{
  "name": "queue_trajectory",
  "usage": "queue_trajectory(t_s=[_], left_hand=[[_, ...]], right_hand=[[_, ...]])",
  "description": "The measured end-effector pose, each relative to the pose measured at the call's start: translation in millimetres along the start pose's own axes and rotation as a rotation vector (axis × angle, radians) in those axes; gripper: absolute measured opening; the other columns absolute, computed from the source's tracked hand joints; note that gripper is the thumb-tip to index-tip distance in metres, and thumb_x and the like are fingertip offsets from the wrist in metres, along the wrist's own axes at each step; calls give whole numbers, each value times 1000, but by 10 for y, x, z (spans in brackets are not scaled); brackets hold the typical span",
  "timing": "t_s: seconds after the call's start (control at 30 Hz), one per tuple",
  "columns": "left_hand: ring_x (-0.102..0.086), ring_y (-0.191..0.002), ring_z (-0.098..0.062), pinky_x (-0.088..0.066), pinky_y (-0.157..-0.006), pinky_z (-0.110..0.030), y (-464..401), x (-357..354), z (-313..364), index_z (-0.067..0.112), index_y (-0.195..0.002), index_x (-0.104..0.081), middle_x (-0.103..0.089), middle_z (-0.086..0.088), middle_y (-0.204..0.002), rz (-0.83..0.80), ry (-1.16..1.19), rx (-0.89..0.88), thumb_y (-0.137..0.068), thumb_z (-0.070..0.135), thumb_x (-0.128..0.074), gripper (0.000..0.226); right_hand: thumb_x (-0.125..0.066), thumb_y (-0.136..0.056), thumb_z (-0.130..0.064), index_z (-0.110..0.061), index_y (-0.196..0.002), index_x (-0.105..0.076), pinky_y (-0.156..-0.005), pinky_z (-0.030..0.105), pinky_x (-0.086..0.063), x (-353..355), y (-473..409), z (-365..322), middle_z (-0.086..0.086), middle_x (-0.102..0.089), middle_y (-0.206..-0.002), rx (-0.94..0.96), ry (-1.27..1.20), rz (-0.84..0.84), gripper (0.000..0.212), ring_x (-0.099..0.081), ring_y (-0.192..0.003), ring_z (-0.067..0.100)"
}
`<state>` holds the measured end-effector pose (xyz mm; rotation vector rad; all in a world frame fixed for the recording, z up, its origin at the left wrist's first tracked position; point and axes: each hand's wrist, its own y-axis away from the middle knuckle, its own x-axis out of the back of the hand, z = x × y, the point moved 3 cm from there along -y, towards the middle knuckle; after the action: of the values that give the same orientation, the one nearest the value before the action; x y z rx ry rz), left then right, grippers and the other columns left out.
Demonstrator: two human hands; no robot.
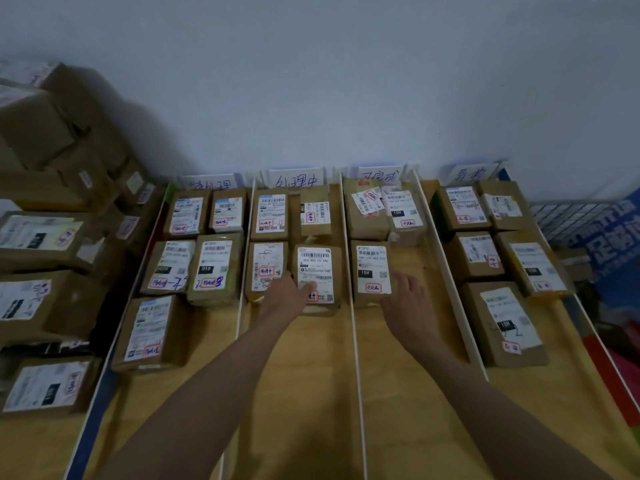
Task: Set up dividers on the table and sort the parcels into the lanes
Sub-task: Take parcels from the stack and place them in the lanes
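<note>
A wooden table (311, 393) is split into four lanes by white dividers (354, 323), and each lane has a handwritten card (296, 180) at the back. All four lanes hold brown parcels with white labels. My left hand (285, 296) grips the near-left corner of a parcel (320, 268) in the second lane, with the thumb on its label. My right hand (407, 296) hovers with loose, spread fingers by the right edge of a parcel (371, 268) in the third lane. I cannot tell whether it touches the parcel.
A pile of unsorted parcels (45, 237) fills the left side beyond the first lane. At the right stand a wire rack (568, 213) and a blue banner (613, 233). The near halves of the second and third lanes show bare wood. A wall stands behind the table.
</note>
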<state>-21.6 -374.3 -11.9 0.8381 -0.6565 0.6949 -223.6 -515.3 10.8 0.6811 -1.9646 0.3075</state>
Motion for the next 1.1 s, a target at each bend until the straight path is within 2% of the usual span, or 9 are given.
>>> queue_trajectory(t_s=[0.13, 0.23, 0.33, 0.4, 0.53, 0.6, 0.67, 0.73, 1.1], left_hand=[[-63, -106, -31, -53, -84, -40, -233, -192, 64, 8, -117, -56, -65, -12, -116, 14, -32, 30, -91, 57, -59, 55], [-54, -122, -35, -48, -98, -47, -356, -337, 56, 4, -135, -46, -54, -17, -135, -26, -87, 58, -93, 56, -56, 68], [-47, -128, -36, -45, -102, -48, -419, -412, 58, 2, -142, -35, -42, -19, -144, -5, -101, 51, -95, 51, -55, 70], [-45, -126, -34, -45, -101, -45, -386, -425, 66, 4, -145, -30, -37, -16, -143, 88, -111, -26, -95, 45, -58, 70], [-44, -122, -24, -41, -101, -37, -79, -512, 57, 10, -143, -38, -39, -8, -140, 267, -335, -425, -98, 38, -51, 55], [-36, -138, -25, -31, -113, -38, 50, -614, -8, 11, -149, -34, -34, -9, -152, 195, -428, -501, -100, 40, -46, 58], [-14, -150, -24, -13, -122, -40, 71, -659, -78, 13, -157, -16, -15, -7, -163, 100, -491, -450, -101, 45, -40, 68], [-1, -152, -22, -3, -124, -43, 11, -606, -91, 14, -158, -3, -1, -6, -166, 66, -541, -405, -102, 48, -33, 72], [-5, -152, -26, -2, -124, -46, -229, -225, 74, 14, -158, -9, -8, -5, -165, 12, -705, -430, -102, 49, -32, 70]], right_hand=[[-59, -95, -22, -19, -138, -46, -94, 32, -45, -74, -100, 110, 5, -49, -138, 7, 0, 1, 45, -50, -122, 21], [-60, -96, -23, -17, -138, -46, -91, 30, -45, -127, -175, 149, 6, -49, -137, 5, 2, -19, 44, -52, -120, 20], [-60, -96, -25, -19, -139, -45, -90, 30, -48, -196, -267, 156, 5, -48, -139, -11, -24, -49, 46, -51, -120, 21], [-58, -97, -26, -19, -140, -44, -91, 31, -48, -246, -327, 153, 4, -46, -140, -21, -37, -65, 46, -50, -121, 20], [-56, -97, -25, -18, -143, -41, -97, 37, -51, -341, -424, 140, 5, -43, -142, -53, -62, -89, 48, -46, -125, 21], [-57, -97, -25, -18, -143, -40, -98, 39, -52, -380, -452, 128, 5, -43, -142, -62, -74, -96, 49, -45, -126, 22], [-57, -97, -25, -18, -143, -41, -97, 39, -52, -406, -471, 110, 6, -44, -142, -70, -76, -98, 49, -46, -126, 22], [-57, -97, -25, -18, -143, -41, -96, 39, -53, -416, -480, 97, 6, -43, -142, -76, -71, -101, 49, -46, -126, 22], [-54, -98, -25, -17, -143, -40, -96, 39, -51, -297, -421, -6, 5, -44, -142, -37, -5, -107, 48, -46, -124, 22]])
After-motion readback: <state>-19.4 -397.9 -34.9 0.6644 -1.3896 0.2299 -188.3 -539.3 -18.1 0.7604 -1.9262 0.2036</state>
